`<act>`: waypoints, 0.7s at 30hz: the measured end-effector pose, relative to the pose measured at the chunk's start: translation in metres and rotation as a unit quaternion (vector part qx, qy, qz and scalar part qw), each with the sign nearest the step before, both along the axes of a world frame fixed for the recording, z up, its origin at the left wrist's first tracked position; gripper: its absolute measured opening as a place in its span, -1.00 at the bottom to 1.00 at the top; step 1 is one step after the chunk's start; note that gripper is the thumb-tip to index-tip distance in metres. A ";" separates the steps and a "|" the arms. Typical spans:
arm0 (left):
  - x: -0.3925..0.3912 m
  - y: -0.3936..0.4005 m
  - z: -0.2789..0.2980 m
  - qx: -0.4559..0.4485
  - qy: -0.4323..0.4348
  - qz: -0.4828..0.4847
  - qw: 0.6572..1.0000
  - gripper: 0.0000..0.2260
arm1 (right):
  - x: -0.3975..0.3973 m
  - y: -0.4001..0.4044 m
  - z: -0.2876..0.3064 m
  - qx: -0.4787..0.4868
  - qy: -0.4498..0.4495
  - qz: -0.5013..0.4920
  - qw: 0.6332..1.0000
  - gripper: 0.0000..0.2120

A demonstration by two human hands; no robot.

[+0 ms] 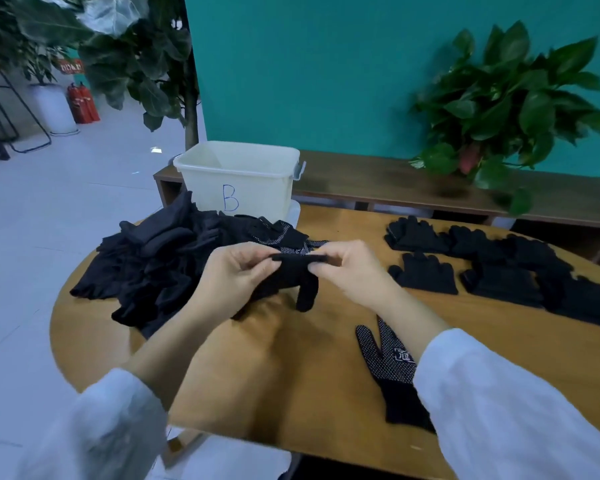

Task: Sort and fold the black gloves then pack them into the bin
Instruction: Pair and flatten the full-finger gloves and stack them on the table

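Note:
Both hands hold one black glove (293, 277) up above the wooden table (291, 375). My left hand (236, 271) pinches its cuff on the left and my right hand (347, 268) pinches the cuff on the right; its fingers hang down. A loose pile of black gloves (160, 265) lies at the table's left. Flat-laid black gloves (492, 268) lie in rows at the right. A white-dotted black glove (388, 368) lies near my right forearm, partly hidden by the sleeve. The white bin marked B (239, 178) stands at the table's far edge.
A low brown bench (378, 181) runs behind the table along a teal wall, with a potted plant (499, 109) on it. A big leafy plant (129, 64) stands behind the bin. White floor lies to the left.

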State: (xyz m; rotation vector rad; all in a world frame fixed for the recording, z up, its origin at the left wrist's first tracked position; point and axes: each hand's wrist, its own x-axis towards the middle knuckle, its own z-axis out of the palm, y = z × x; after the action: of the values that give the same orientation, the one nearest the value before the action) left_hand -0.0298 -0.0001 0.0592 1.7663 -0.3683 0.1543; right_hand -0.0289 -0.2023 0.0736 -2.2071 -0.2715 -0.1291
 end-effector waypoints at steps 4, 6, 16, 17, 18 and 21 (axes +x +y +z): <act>-0.012 -0.013 0.027 -0.021 0.038 -0.041 0.998 -0.89 | -0.014 -0.024 0.028 0.047 0.000 -0.002 0.999 -0.84; -0.015 -0.022 0.032 -0.019 0.042 -0.057 0.997 -0.89 | -0.022 -0.035 0.033 0.062 -0.003 -0.003 0.998 -0.77; -0.016 -0.062 0.043 0.028 0.004 0.107 0.994 -0.89 | -0.040 -0.061 0.031 0.183 -0.057 -0.083 0.978 -0.80; -0.015 -0.065 0.044 0.043 -0.008 0.132 0.990 -0.86 | -0.040 -0.061 0.030 0.194 -0.063 -0.092 0.975 -0.83; -0.016 -0.068 0.044 0.053 -0.017 0.129 0.990 -0.86 | -0.040 -0.061 0.029 0.200 -0.067 -0.099 0.972 -0.86; -0.021 -0.080 0.040 0.044 -0.013 0.044 0.998 -0.93 | -0.038 -0.058 0.027 0.198 -0.090 -0.105 0.970 -0.89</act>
State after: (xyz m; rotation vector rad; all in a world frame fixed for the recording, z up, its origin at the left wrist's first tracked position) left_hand -0.0505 -0.0806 0.0996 1.8704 -0.3212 0.2275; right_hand -0.0672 -0.2602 0.1007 -1.8223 -0.0980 -0.4633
